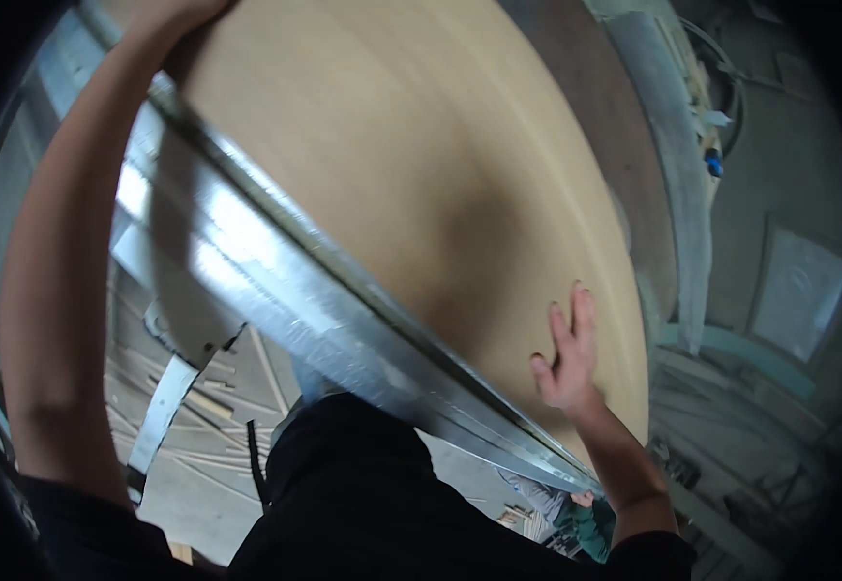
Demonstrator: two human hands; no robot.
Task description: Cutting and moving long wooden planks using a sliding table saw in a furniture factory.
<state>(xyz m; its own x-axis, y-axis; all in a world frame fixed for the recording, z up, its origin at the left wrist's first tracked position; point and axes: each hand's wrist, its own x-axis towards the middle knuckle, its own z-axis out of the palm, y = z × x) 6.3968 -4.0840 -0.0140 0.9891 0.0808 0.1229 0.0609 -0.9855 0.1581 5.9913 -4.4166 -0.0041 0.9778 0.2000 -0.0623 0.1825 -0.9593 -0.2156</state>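
Observation:
A large pale wooden panel [344,97] with a curved outer edge slants across the view in front of me. My right hand [570,363] lies on its face near the lower right end, fingers stretched out and spread. At the top left, my left hand [189,8] meets the panel's edge; its fingers are cut off by the picture's rim, so their grip is hidden. Along the panel's lower left side runs a long shiny metal rail [276,276], with a narrow dark gap beside the wood.
Thin wooden strips [232,387] lie scattered on the floor at lower left, near a metal bracket [165,412]. A person in a green sleeve [586,533] is at the bottom right. Grey curved boards [668,145] and a pale sheet [798,290] lie on the right.

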